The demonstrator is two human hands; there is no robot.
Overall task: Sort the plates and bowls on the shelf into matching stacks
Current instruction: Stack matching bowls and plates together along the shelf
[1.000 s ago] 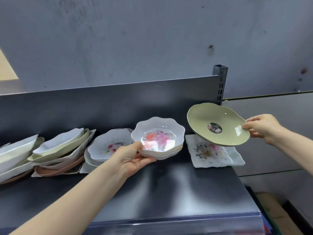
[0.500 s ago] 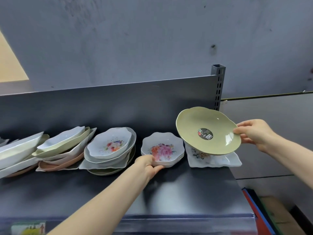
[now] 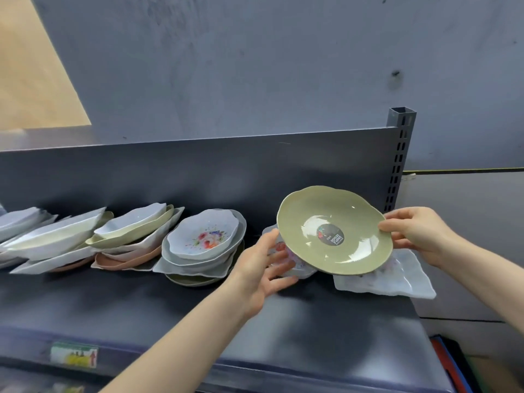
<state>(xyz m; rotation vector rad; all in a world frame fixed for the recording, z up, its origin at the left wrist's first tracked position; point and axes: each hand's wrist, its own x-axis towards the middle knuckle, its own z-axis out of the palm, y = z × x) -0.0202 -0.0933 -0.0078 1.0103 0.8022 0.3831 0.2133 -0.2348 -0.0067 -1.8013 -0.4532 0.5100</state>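
The right hand [image 3: 419, 236] reaches in from the right with the forearm rising toward the shelf [image 3: 312, 330]. It pinches the right rim of the green plate [image 3: 334, 231], thumb on the upper face and fingers curled underneath. The plate is held in the air, tilted so its hollow faces the camera, with a dark round sticker [image 3: 330, 236] in the middle.

The left hand [image 3: 263, 268] comes up from below on a long bare forearm. Its palm is turned toward the plate, the thumb points up and the fingers are straight and spread, gripping nothing. The fingertips lie at the near rim of a small flowered bowl [image 3: 295, 265], which is mostly hidden under the green plate; actual contact cannot be told.

Under the right hand lies a square flowered plate [image 3: 397, 279]. Just left of the left hand stands a stack topped by a flowered bowl [image 3: 204, 236], with mixed leaning stacks [image 3: 133, 234] further left.
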